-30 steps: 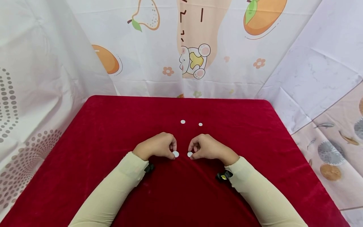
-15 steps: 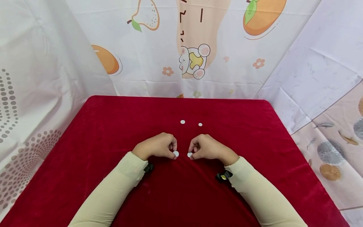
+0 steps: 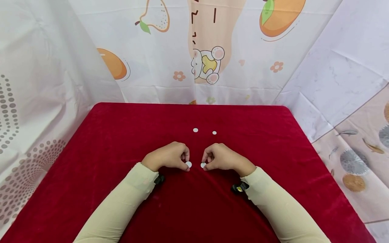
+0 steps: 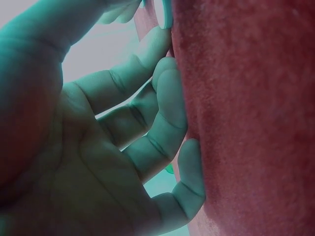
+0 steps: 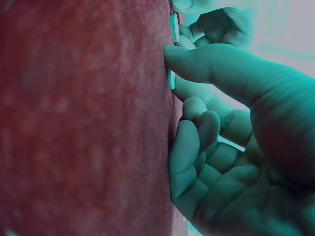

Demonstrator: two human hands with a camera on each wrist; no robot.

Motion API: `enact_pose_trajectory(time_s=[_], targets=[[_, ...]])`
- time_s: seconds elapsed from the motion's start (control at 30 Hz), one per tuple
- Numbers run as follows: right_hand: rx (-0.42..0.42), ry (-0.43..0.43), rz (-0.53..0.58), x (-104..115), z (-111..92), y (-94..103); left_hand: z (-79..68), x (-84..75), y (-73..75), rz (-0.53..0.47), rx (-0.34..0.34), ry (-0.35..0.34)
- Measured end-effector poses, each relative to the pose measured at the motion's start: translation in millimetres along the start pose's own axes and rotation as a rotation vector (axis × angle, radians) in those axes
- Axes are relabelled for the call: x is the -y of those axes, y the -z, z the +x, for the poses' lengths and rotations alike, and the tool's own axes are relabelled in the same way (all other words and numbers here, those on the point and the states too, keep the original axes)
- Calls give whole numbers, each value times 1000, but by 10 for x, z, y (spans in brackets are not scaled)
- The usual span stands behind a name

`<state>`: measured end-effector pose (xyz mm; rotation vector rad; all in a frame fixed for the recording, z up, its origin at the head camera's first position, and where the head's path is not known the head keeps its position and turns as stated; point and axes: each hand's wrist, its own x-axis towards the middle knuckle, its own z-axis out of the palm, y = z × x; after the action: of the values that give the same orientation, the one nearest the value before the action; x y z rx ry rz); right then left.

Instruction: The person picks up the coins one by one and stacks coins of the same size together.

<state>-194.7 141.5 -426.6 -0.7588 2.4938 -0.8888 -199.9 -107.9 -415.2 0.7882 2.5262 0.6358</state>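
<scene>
In the head view my left hand (image 3: 169, 156) pinches a small round white disc (image 3: 189, 164) between thumb and forefinger, low at the red cloth. Opposite it, my right hand (image 3: 223, 158) does the same with another white disc (image 3: 203, 165). A narrow gap separates the two discs. The right wrist view shows the right disc edge-on (image 5: 171, 79), between the thumb and forefinger, standing close against the cloth. At the top of the left wrist view, a disc's edge (image 4: 164, 14) shows by the forefinger (image 4: 156, 43); the left thumb's tip is out of that view.
Beyond the hands, two more white discs lie flat on the red cloth: a larger one (image 3: 195, 130) and a smaller one (image 3: 214, 132) to its right. The red tablecloth (image 3: 136, 118) covers the table. A printed white curtain (image 3: 146, 67) hangs behind its back edge.
</scene>
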Motion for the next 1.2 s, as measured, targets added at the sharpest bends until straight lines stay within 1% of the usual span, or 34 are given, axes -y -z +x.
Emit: enact_pose_trajectory(time_s=[0.23,0.53,0.93,1.2], targets=[[2,3,0,3,2,-4,-6,18,-10,-29,9,-1],[4,0,-6,-12,7,-9,-14,1,-4,-40,17,2],[6,0,-2,-1,9,-4,-29,-12,12,-32,20,-27],[15,-6,22,-11,14,5,-47,-48,49,1,0,-20]])
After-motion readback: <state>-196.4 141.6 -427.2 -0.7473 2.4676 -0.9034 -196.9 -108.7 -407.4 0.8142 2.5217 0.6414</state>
